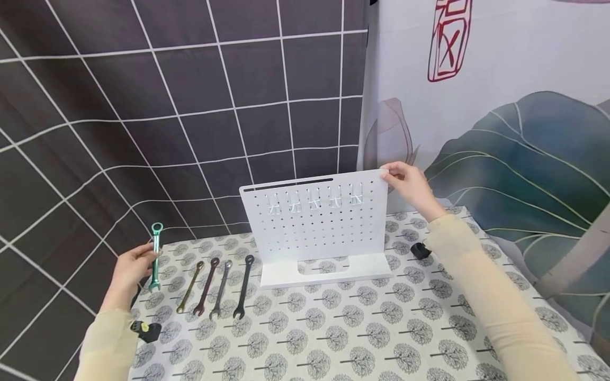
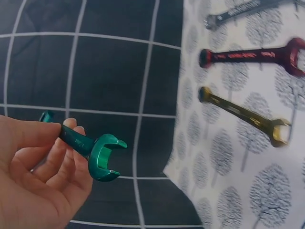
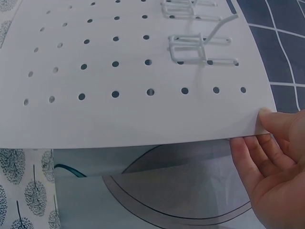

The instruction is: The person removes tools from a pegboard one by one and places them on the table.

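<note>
My left hand point(image 1: 132, 271) holds a green combination wrench point(image 1: 155, 258) upright at the table's left edge, ring end up. In the left wrist view, thumb and fingers pinch its shaft and the open jaw point(image 2: 106, 157) points away from the palm. My right hand point(image 1: 407, 182) pinches the top right corner of a white pegboard stand point(image 1: 324, 227), thumb on the front face and fingers behind. Several wire hooks point(image 1: 314, 200) sit in a row along the board's upper part. Between the left hand and the board lie a gold wrench point(image 1: 190, 288), a red wrench point(image 1: 207, 287), a silver wrench point(image 1: 221, 291) and a black wrench point(image 1: 244, 288).
A tree-patterned cloth point(image 1: 333, 338) covers the table. Dark curtain with white grid lines point(image 1: 190, 106) hangs behind, and a lotus-print curtain point(image 1: 524, 159) hangs at the right. Black wrist devices point(image 1: 420, 251) show beside both sleeves.
</note>
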A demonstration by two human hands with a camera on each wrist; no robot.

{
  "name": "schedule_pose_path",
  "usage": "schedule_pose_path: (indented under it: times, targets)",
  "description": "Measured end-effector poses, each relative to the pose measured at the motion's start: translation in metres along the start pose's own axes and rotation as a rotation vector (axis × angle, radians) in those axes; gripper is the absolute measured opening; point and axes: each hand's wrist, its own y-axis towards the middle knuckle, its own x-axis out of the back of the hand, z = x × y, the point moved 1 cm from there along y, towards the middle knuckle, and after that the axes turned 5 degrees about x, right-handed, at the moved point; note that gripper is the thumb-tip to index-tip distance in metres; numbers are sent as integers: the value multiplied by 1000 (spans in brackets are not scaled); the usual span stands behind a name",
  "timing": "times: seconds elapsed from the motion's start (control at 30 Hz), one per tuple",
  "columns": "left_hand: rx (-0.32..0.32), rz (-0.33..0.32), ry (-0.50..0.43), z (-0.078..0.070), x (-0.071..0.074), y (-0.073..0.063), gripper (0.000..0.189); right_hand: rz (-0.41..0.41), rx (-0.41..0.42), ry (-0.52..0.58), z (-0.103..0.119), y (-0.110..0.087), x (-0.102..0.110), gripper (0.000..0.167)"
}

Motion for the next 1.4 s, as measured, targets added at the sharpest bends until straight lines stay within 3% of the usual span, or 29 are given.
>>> schedule_pose_path:
  times: [0.2, 0.3, 0.6, 0.7, 0.93, 1.13, 1.4]
  targets:
    - [5, 41, 14, 47, -7, 31, 51, 5, -18, 9, 2, -2, 0, 38]
    - [-4, 40, 25, 59, -14, 36, 51, 2, -6, 16, 3, -1, 0, 39]
    - [16, 105, 136, 40, -30, 3, 51, 3, -18, 7, 0, -6, -2, 38]
    - [27, 113, 119, 40, -34, -2, 51, 2, -14, 2, 0, -6, -2, 39]
    - [22, 102, 125, 47, -43, 0, 51, 1, -22, 16, 2, -2, 0, 40]
    - [69, 117, 108, 56, -47, 1, 54, 4, -18, 11, 1, -3, -2, 41]
    - [29, 43, 232, 59, -54, 4, 50, -5, -24, -7, -1, -1, 0, 41]
